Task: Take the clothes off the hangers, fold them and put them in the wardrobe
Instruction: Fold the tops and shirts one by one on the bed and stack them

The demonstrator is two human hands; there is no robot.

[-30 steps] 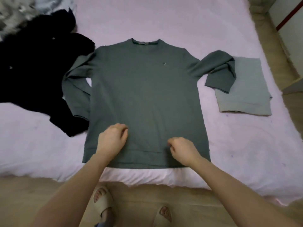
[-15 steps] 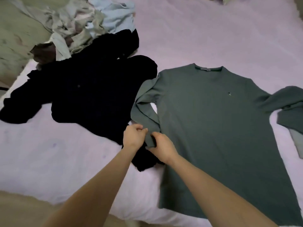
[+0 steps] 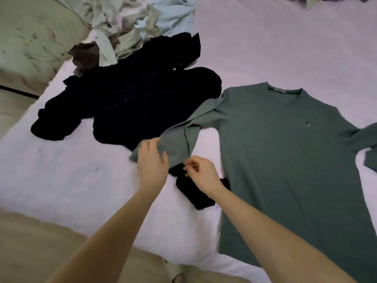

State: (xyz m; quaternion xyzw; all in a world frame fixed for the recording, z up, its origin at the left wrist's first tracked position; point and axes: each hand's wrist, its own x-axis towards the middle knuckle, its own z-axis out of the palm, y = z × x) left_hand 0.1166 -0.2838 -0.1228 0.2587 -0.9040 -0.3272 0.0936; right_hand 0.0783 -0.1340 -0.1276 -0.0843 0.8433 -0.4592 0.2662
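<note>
A grey-green long-sleeved sweater (image 3: 285, 160) lies flat, front up, on the pink bedsheet (image 3: 265, 48). Its left sleeve (image 3: 183, 137) stretches out to the left over a black garment (image 3: 132, 99). My left hand (image 3: 152, 162) rests on the sleeve's cuff end with fingers fairly straight. My right hand (image 3: 201, 172) is just to its right, its curled fingertips pinching the sleeve's lower edge. The sweater's other sleeve (image 3: 365, 139) runs off the right edge of the view.
A heap of pale crumpled clothes (image 3: 132, 23) lies at the back left behind the black garment. The bed's near edge (image 3: 183, 260) borders a beige floor (image 3: 40, 252), where a slipper (image 3: 175, 272) shows. More fabric (image 3: 326, 0) peeks in at the top right.
My hands went from the sweater's hem to its left sleeve. The sleeve, bent back before, is now pulled out leftwards over the black garment. My left hand has opened flat on the cuff.
</note>
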